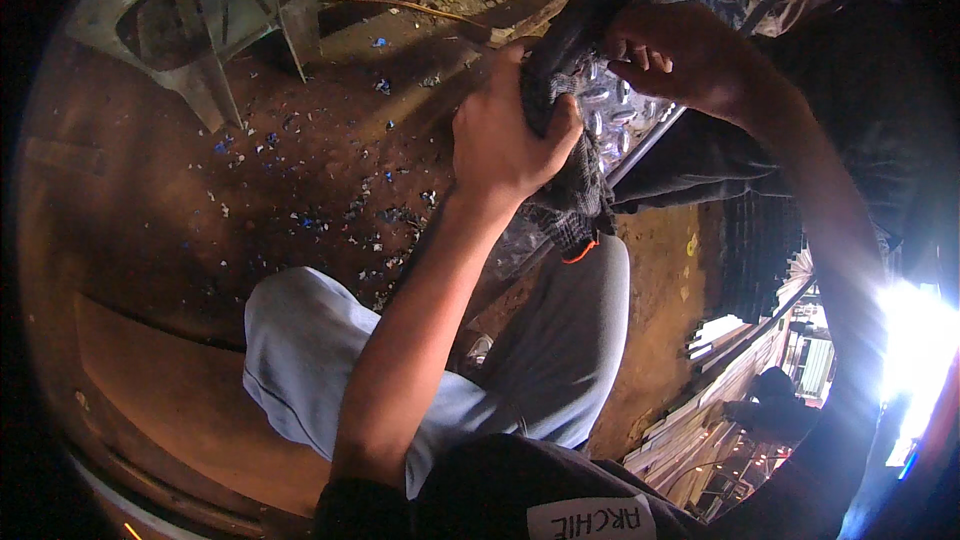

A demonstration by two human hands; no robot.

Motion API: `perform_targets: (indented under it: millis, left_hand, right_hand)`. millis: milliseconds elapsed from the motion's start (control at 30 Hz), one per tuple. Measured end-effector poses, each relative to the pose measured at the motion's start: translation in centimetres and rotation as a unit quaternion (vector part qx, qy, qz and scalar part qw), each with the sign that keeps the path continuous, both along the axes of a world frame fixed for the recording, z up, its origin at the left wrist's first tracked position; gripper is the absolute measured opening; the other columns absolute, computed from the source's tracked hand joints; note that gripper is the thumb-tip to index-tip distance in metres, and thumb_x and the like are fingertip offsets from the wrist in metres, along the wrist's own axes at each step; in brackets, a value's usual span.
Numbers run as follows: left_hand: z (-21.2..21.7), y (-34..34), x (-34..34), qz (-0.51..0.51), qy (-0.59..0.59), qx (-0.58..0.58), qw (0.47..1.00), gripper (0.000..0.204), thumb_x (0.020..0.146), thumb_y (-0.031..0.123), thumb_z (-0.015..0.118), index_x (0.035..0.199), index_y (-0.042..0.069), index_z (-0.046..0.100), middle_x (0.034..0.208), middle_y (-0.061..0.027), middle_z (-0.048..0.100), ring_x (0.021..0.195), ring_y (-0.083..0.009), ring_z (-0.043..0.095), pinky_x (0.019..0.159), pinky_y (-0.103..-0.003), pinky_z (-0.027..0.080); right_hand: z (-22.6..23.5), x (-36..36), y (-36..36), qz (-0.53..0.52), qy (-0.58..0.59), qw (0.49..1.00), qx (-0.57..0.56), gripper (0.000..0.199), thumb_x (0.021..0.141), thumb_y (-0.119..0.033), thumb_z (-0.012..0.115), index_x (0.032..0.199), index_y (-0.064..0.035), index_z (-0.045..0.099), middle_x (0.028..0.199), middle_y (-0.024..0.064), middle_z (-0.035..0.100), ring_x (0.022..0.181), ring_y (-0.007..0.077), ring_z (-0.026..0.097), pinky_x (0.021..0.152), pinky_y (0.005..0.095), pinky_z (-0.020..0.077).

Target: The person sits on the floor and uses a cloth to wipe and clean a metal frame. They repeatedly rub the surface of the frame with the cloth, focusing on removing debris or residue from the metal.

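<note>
My left hand is closed round the lower end of a thick black tube, which slants up and to the right. A dark grey knit cloth with an orange edge, looking like a work glove, is bunched at the tube's end under my left thumb and hangs below it. My right hand is beside the tube with its fingers curled in; what they hold, if anything, is hidden. Shiny raised-pattern metal plate shows between and below my hands.
A plastic chair stands far left. Blue and white scraps litter the brown floor. A curved brown board lies lower left. A person in dark clothes is close at right. Stacked long strips lie lower right, near glaring light.
</note>
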State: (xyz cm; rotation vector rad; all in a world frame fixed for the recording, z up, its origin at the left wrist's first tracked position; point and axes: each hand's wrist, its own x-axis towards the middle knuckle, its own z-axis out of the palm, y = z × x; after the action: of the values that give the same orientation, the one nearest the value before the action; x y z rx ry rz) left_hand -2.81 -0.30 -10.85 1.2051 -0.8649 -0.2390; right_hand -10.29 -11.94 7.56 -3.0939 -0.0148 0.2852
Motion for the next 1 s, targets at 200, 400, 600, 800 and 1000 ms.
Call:
perform_targets:
  millis: [200, 400, 600, 800, 1000]
  left_hand:
    - [0.1, 0.1, 0.1, -0.038, 0.027, -0.007, 0.999, 0.052, 0.075, 0.032, 0.066, 0.117, 0.005, 0.049, 0.084, -0.0235, 0.064, 0.077, -0.0439, 0.063, 0.067, -0.051, 0.051]
    - [0.4, 0.3, 0.0, -0.033, 0.025, 0.004, 0.999, 0.052, 0.075, 0.031, 0.066, 0.117, 0.004, 0.049, 0.084, -0.0237, 0.064, 0.079, -0.0442, 0.062, 0.068, -0.051, 0.051]
    - [0.5, 0.3, -0.2, -0.009, 0.009, 0.019, 1.000, 0.052, 0.075, 0.030, 0.065, 0.117, 0.003, 0.049, 0.084, -0.0239, 0.064, 0.080, -0.0446, 0.062, 0.071, -0.051, 0.050]
    - [0.7, 0.4, -0.2, -0.005, 0.019, -0.013, 1.000, 0.053, 0.074, 0.029, 0.066, 0.117, 0.003, 0.050, 0.089, -0.0240, 0.064, 0.079, -0.0450, 0.062, 0.073, -0.051, 0.050]
    - [0.8, 0.5, -0.3, -0.008, 0.025, 0.012, 1.000, 0.052, 0.074, 0.028, 0.066, 0.116, 0.002, 0.050, 0.089, -0.0239, 0.064, 0.079, -0.0440, 0.062, 0.071, -0.050, 0.051]
  right_hand:
    - [-0.7, 0.3, 0.5, 0.047, 0.003, 0.991, -0.127, 0.014, 0.082, -0.015, 0.066, 0.084, -0.0056, 0.056, 0.072, 0.0103, 0.059, 0.065, 0.0273, 0.062, 0.058, 0.0381, 0.0496]
    - [-0.9, 0.5, 0.9, 0.011, 0.015, 0.989, -0.149, 0.016, 0.081, -0.018, 0.066, 0.084, -0.0065, 0.056, 0.070, 0.0108, 0.059, 0.067, 0.0280, 0.063, 0.060, 0.0387, 0.0498]
    - [-1.1, 0.1, 1.6, -0.017, -0.008, 0.991, -0.130, 0.017, 0.081, -0.017, 0.066, 0.087, -0.0059, 0.056, 0.075, 0.0114, 0.059, 0.069, 0.0278, 0.062, 0.061, 0.0388, 0.0503]
    - [-1.3, -0.5, 1.5, 0.008, -0.035, 0.990, -0.135, 0.019, 0.081, -0.013, 0.066, 0.094, -0.0035, 0.057, 0.079, 0.0119, 0.058, 0.072, 0.0271, 0.062, 0.063, 0.0370, 0.0514]
    - [-1.7, -0.9, 0.5, 0.112, -0.069, 0.978, -0.162, 0.022, 0.077, -0.006, 0.068, 0.096, -0.0018, 0.058, 0.081, 0.0104, 0.058, 0.072, 0.0252, 0.061, 0.060, 0.0340, 0.0520]
